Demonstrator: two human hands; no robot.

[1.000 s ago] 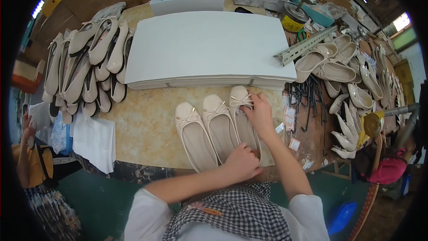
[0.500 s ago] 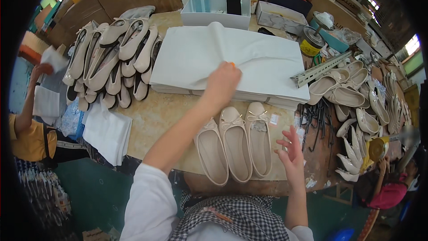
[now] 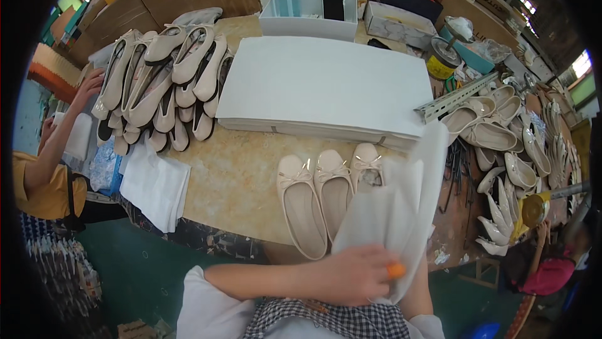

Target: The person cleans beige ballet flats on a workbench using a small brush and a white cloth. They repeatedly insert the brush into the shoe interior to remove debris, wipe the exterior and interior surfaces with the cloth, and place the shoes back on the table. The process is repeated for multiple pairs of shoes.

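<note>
Here, low in the frame just right of centre, a thin white paper sheet [image 3: 401, 207] is held up by the left hand [image 3: 348, 274], whose fingers are closed on the sheet's lower edge; an orange cover is worn on one fingertip [image 3: 396, 270]. The sheet rises toward the right of centre and hides part of the rightmost of three beige flat shoes [image 3: 326, 192] lined up side by side on the mottled yellow table [image 3: 232, 176]. The right hand is hidden behind the sheet, so its grip cannot be told. Above the shoes, at centre, a stack of white paper sheets [image 3: 326, 85] lies flat. A heap of beige shoes [image 3: 163, 82] is piled at upper left, and more shoes [image 3: 508, 145] are spread along the right edge. Another person's hand [image 3: 91, 82] is seen at the far left.
</note>
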